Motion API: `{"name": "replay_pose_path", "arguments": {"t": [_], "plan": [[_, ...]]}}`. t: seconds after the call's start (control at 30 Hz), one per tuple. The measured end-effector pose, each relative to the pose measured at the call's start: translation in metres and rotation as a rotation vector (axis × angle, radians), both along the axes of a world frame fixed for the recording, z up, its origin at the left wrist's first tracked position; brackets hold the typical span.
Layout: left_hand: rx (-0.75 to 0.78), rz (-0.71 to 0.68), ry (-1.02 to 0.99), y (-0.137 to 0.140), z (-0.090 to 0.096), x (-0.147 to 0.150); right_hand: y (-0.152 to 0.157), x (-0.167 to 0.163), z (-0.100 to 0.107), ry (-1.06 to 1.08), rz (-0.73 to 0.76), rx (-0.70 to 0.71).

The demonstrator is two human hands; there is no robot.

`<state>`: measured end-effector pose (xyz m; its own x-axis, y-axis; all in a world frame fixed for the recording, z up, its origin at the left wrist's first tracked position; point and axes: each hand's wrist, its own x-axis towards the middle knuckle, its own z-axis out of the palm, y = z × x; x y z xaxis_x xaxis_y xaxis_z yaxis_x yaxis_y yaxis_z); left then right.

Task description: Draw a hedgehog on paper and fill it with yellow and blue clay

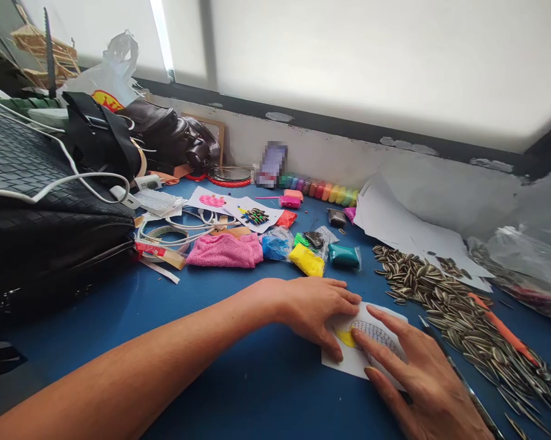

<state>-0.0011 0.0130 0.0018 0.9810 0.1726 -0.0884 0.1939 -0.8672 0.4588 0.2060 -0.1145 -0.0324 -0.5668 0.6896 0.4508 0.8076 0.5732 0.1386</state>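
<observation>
A small white paper card (349, 365) lies on the blue table, bearing a drawn oval (375, 334) filled with small marks. At the oval's left end is a patch of yellow modelling clay (346, 338). My left hand (319, 308) rests over the card's left side, fingers stretched and thumb spread on the paper. My right hand (410, 366) reaches in from the right with fingers apart, a fingertip touching the edge of the yellow clay. Part of the card is hidden under both hands.
Striped sunflower seeds (434, 293) are heaped at right with an orange-handled tool (504, 327). Behind the hands lie a yellow clay packet (306, 260), a teal packet (344, 255) and a pink cloth (225, 251). A black bag (51, 244) stands left; white paper sheets (404, 223) lie at back right.
</observation>
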Motion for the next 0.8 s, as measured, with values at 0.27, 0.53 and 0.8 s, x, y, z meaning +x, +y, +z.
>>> {"name": "replay_pose_path", "arguments": {"t": [0.27, 0.53, 0.8], "plan": [[0.024, -0.003, -0.003, 0.0001, -0.0007, 0.0008, 0.0033, -0.0013, -0.0018, -0.019, 0.002, -0.008], [0.034, -0.032, -0.050, 0.0013, -0.0034, 0.0009, -0.0003, 0.0005, 0.0003, 0.041, -0.022, -0.026], [0.013, -0.002, 0.000, 0.0010, -0.0027, 0.0002, 0.0000, 0.0041, -0.0058, 0.001, -0.048, -0.034]]}}
